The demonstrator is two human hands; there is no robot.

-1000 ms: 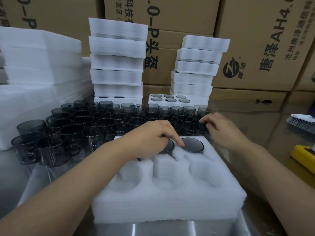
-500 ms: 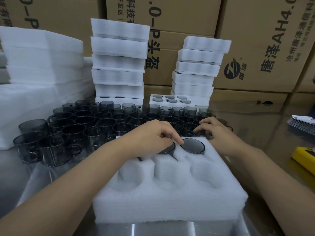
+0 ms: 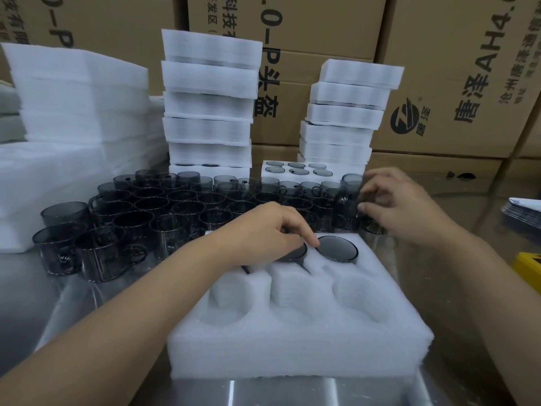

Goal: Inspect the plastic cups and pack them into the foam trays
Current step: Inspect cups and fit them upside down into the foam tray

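Note:
A white foam tray (image 3: 292, 341) lies in front of me with six round pockets. Two dark cups sit in its far row: one at the far right (image 3: 338, 249), one in the far middle (image 3: 295, 253). My left hand (image 3: 263, 232) rests over the far row, its fingertips pressing on the middle cup. My right hand (image 3: 401, 203) grips a smoky grey cup (image 3: 349, 197) lifted a little above the right end of the loose cups. Several grey handled cups (image 3: 164, 206) stand crowded behind the tray.
Two stacks of foam trays (image 3: 209, 101) (image 3: 348, 112) rise at the back, with a filled tray (image 3: 298, 169) at their foot. Foam sheets (image 3: 73, 112) pile up on the left. Cardboard boxes (image 3: 468, 68) wall the rear. A yellow object (image 3: 527, 265) lies at the right edge.
My right hand has taken a cup from the right end of the group and raised it. My left hand stays on the cup in the tray.

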